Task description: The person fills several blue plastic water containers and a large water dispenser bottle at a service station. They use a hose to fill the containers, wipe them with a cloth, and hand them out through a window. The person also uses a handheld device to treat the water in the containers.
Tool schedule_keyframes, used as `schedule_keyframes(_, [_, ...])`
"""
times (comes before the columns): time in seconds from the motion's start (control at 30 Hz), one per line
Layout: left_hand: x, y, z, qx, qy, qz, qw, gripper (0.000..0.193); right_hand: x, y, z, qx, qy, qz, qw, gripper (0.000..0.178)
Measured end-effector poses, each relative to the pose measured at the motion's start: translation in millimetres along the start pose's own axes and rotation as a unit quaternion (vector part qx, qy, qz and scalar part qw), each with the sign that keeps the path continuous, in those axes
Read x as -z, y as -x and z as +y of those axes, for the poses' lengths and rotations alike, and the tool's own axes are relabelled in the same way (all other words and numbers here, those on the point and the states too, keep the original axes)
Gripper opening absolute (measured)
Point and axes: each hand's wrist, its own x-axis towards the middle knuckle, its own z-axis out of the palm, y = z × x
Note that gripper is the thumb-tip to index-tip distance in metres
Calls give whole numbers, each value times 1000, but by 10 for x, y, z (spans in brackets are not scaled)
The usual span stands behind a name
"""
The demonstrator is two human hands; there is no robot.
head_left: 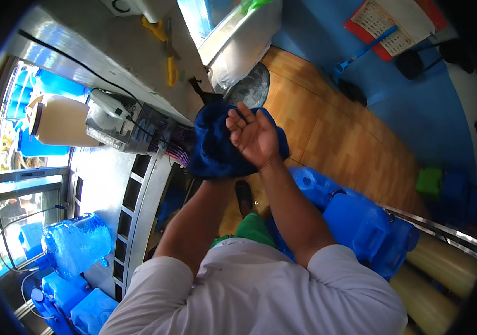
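Observation:
A dark blue cloth point(216, 139), thick and towel-like, hangs in front of me beside the grey counter end. My left forearm point(193, 215) reaches up to its lower edge, and the cloth covers my left hand, so its fingers are hidden. Over the cloth's right part lies my right hand point(255, 138), palm up, with fingers apart and loosely bent. Nothing rests in that palm. Its back is against or just above the cloth; I cannot tell which. A black strap or hook-like piece point(204, 94) shows at the cloth's top.
Blue water containers point(355, 220) stand at my right on the wood-patterned floor point(305, 117). More blue jugs point(76, 243) are at the left, below a cream container point(62, 120). Yellow-handled scissors point(171, 70) lie near the counter's far end. A calendar point(386, 25) hangs on the blue wall.

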Motion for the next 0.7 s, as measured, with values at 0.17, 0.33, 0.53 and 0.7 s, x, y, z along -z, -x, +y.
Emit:
schedule_keyframes(0.17, [-110, 98, 56, 377, 467, -94, 794, 21, 149, -365, -99, -35, 112, -1, 993, 46])
schedule_keyframes(0.33, [271, 10, 559, 675, 595, -330, 286, 60, 112, -600, -249, 136, 604, 309, 722, 34])
schedule_keyframes(0.53, [-424, 118, 335, 684, 660, -231, 207, 76, 305, -366, -190, 106, 672, 279, 678, 32])
schedule_keyframes(0.7, [-801, 510, 386, 512, 564, -399, 510, 41, 417, -210, -266, 87, 688, 263, 671, 31])
